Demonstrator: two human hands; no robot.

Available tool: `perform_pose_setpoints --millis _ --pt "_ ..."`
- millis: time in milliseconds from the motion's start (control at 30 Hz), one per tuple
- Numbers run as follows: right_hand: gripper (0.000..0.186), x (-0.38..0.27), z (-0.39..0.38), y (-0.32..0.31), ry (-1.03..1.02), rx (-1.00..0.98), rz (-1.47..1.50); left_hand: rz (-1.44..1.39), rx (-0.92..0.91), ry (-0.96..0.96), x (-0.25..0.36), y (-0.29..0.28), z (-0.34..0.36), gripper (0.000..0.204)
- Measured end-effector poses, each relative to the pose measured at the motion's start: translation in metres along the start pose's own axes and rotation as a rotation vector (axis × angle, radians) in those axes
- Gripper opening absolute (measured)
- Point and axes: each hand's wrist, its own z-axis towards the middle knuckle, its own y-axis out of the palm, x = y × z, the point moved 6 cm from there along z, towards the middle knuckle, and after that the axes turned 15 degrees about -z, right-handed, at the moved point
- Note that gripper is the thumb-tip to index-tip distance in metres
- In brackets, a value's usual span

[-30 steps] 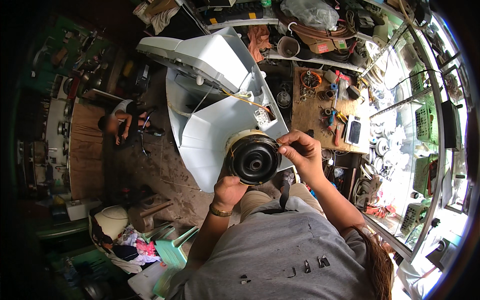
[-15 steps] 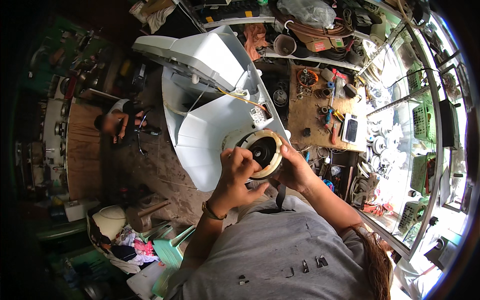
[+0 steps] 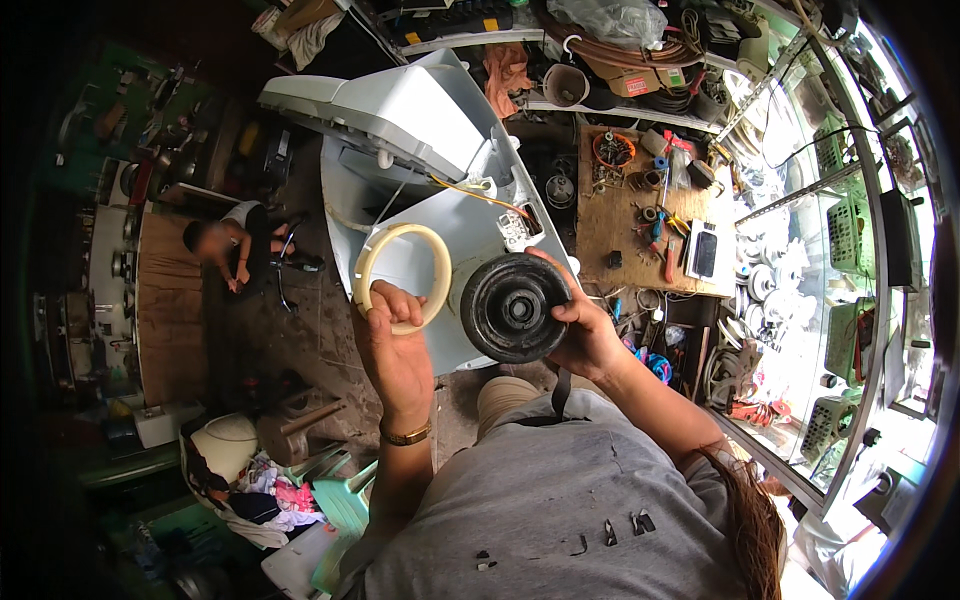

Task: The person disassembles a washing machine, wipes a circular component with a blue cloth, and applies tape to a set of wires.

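Observation:
My left hand (image 3: 395,355) grips a cream plastic ring (image 3: 441,270) by its lower edge, raised at the left. Just right of it, my right hand (image 3: 590,340) holds a black round disc (image 3: 500,335) with a hub at its middle. Both hands are over a white appliance housing (image 3: 365,95) with an upper panel tilted up. Inside it, an orange-yellow wire (image 3: 475,195) runs to a white connector block (image 3: 516,229). My right hand's fingers are partly hidden behind the disc.
A wooden bench (image 3: 625,280) holding tools and an orange bowl (image 3: 613,150) is at right, beside a glass case (image 3: 830,330). A crouching person (image 3: 235,240) is at left. A shelf (image 3: 560,105) with hoses lies beyond; a green plastic item (image 3: 340,500) lies lower left.
The cream ring has come away from the black disc. My left hand has moved left with the ring; my right hand keeps the disc, now turned face up.

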Motion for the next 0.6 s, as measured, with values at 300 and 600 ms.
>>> perform_pose_setpoints --millis 300,600 --pt "0.088 -0.013 -0.004 0.009 -0.057 -0.003 -0.081 0.052 -0.003 -0.017 -0.007 0.0 -0.004 0.026" --pt "0.084 -0.02 -0.015 0.011 -0.088 -0.028 -0.07 0.093 -0.034 -0.024 -0.011 0.006 -0.008 0.026"
